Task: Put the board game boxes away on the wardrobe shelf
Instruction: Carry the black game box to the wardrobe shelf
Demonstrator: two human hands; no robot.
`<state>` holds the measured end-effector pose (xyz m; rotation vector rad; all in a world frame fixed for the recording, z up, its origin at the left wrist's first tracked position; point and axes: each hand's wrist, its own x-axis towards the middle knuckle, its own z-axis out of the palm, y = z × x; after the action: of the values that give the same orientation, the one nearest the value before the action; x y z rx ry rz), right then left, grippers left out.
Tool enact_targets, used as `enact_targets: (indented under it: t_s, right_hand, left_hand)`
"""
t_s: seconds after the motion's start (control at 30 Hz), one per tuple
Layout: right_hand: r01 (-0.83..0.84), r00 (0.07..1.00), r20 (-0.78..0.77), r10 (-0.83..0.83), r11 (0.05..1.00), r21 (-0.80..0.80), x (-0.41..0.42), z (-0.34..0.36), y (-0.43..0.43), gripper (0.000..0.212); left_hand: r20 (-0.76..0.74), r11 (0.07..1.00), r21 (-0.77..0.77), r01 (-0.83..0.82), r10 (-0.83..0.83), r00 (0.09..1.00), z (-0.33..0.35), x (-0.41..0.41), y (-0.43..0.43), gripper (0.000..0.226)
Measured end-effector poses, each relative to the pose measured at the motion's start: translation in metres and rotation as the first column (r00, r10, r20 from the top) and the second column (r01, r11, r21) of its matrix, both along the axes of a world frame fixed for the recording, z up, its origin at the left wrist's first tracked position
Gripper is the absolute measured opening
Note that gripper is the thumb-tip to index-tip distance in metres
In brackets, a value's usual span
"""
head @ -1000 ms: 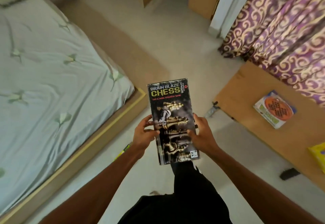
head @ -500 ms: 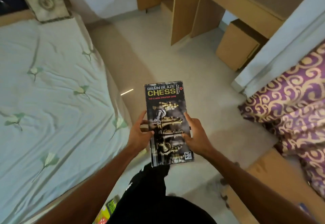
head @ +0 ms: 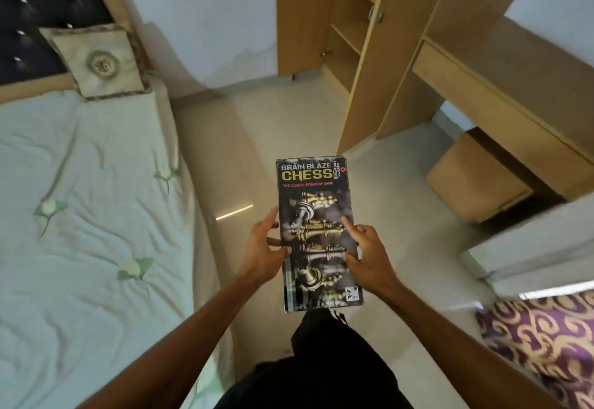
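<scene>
A dark chess box (head: 316, 203) with gold chess pieces and yellow "CHESS" lettering is held flat in front of me, face up, long side pointing away. My left hand (head: 265, 252) grips its left edge and my right hand (head: 366, 256) grips its right edge, thumbs on top. Ahead at the top stands the wooden wardrobe (head: 360, 48) with its door open, and bare wooden shelves (head: 345, 37) show inside. The box is well short of the wardrobe, over the floor.
A bed (head: 80, 215) with a pale green sheet and a cushion (head: 96, 61) fills the left. A wooden desk (head: 501, 87) with a low cabinet (head: 475, 177) under it stands at right. A purple patterned curtain (head: 540, 338) hangs at lower right. Glossy floor (head: 289, 125) runs between bed and wardrobe.
My view has lifted and swung toward the wardrobe. The low table with other game boxes has gone out of view. Both hands still hold the chess box the same way.
</scene>
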<state>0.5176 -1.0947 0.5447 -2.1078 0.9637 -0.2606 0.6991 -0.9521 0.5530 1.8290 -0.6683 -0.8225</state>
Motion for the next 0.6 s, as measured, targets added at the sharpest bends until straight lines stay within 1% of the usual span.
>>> enact_targets:
  t_s: [0.17, 0.27, 0.37, 0.43, 0.5, 0.6]
  right_hand:
    - [-0.020, 0.999, 0.026, 0.019, 1.000, 0.018, 0.122, -0.009, -0.118, 0.078]
    - [-0.039, 0.998, 0.042, 0.038, 0.999, 0.031, 0.201, -0.017, -0.191, 0.077]
    - [-0.072, 0.997, 0.047, 0.069, 0.995, 0.062, 0.286, -0.010, -0.270, 0.077]
    - [-0.106, 0.994, 0.039, 0.105, 0.994, 0.040, 0.325, -0.002, -0.303, 0.076]
    - [-0.119, 0.992, 0.036, 0.117, 0.992, 0.050, 0.372, 0.005, -0.344, 0.076]
    - [-0.143, 0.990, 0.027, 0.142, 0.990, 0.023, 0.439, 0.010, -0.406, 0.077]
  left_hand:
    - [0.110, 1.000, 0.011, -0.009, 0.008, 0.994, -0.009, 0.118, -0.114, 0.094]
    - [0.189, 0.998, 0.055, -0.024, 0.013, 0.982, -0.014, 0.193, -0.186, 0.084]
    - [0.194, 0.993, 0.087, -0.077, 0.059, 0.979, -0.007, 0.272, -0.259, 0.070]
    - [0.190, 0.993, 0.083, -0.089, 0.072, 0.979, 0.001, 0.309, -0.290, 0.065]
    - [0.170, 0.991, 0.082, -0.103, 0.088, 0.982, 0.009, 0.354, -0.329, 0.063]
    - [0.163, 0.991, 0.073, -0.114, 0.101, 0.981, 0.018, 0.418, -0.386, 0.065]
